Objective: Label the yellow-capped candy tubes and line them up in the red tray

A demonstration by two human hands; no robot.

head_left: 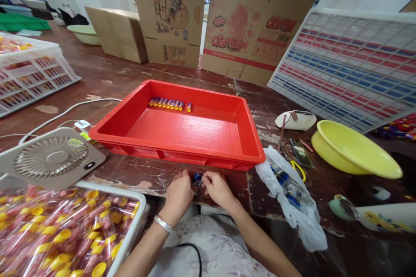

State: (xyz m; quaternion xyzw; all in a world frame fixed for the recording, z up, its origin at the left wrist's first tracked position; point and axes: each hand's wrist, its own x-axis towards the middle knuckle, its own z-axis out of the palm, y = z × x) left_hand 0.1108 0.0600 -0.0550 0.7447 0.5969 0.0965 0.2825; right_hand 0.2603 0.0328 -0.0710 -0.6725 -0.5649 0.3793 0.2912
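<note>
At the table's front edge, my left hand [180,188] and my right hand [217,187] meet around a small shiny blue piece [196,178]. Both hands are closed, with the fingertips pinching it from either side. Its exact kind is mostly hidden by the fingers. Just beyond stands a red plastic tray [195,156]. Inside, along its far left side, lies a row of several small bottles [168,104] with blue-and-red labels and yellow ends. One more bottle [189,107] sits slightly apart to the right of that row.
A white crate [141,207] of yellow-capped tubes stands front left, below a small fan [55,156]. On the right are a plastic bag [289,194] with blue packets, yellow scissors [298,169], a yellow basin [354,147] and a flask [383,216]. Cardboard boxes [240,21] stand behind.
</note>
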